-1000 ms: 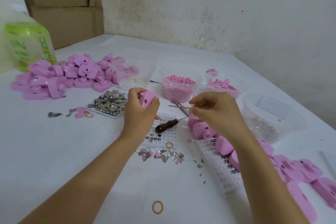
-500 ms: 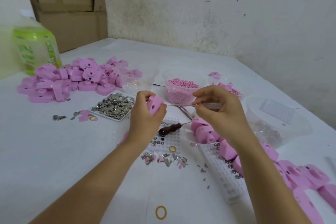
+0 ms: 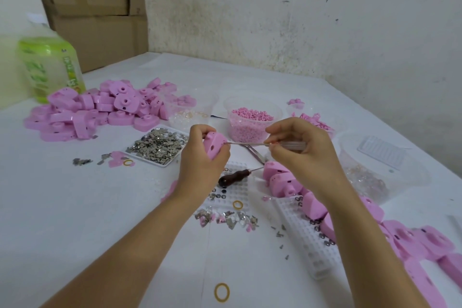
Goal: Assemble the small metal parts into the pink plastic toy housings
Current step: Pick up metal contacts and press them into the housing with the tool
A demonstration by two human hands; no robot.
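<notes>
One pink housing (image 3: 215,148) was gripped in the curled fingers of the left hand (image 3: 202,160), raised just right of the one tray of metal parts (image 3: 157,145). The right hand (image 3: 303,157) pinched one thin clear-handled tool (image 3: 250,143), its tip touching the housing. Behind the tray lay a heap of housings (image 3: 100,110), too many to count. To the tray's right were one tub of pink pellets (image 3: 250,121) and one wooden-handled awl (image 3: 231,179). Three yellow rubber bands (image 3: 222,292) lay loose on the table (image 3: 75,207).

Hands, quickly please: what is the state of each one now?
Left hand: closed around a pink housing.
Right hand: pinching a thin tool, its tip at the housing.
</notes>
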